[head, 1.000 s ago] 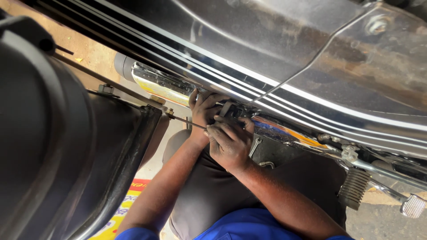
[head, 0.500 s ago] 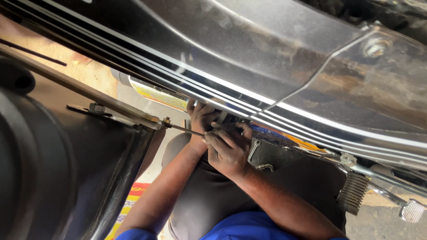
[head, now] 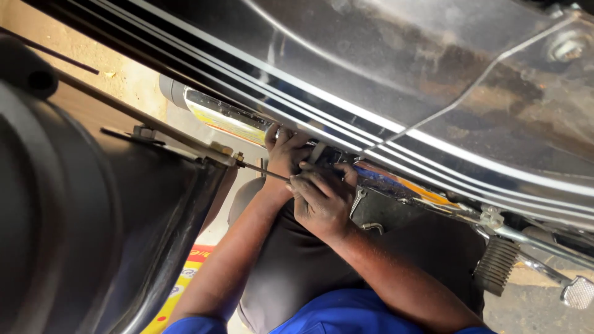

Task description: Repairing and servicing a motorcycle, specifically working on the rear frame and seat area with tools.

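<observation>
Both hands work under a long chrome muffler [head: 396, 80] of a motorcycle. My left hand [head: 284, 151] reaches up to the muffler's lower edge, fingers curled on a small part that is mostly hidden. My right hand [head: 322, 198] sits just below it, knuckles toward me, fingers closed around the end of a thin metal rod [head: 260, 171] that comes in from the left. A small silver wrench-like piece [head: 357, 199] shows beside the right hand's fingers. What lies between the palms is hidden.
A black rear fender and wheel [head: 80, 216] fill the left side. A ribbed footpeg [head: 498, 266] and a metal pedal [head: 578, 292] stick out at lower right. A yellow and red sheet [head: 179, 287] lies on the floor below; sandy ground [head: 124, 77] shows at upper left.
The view has shifted a little, with the fender sliding left in frame. Both hands stay together at the same spot under the muffler, fingers working slightly.
</observation>
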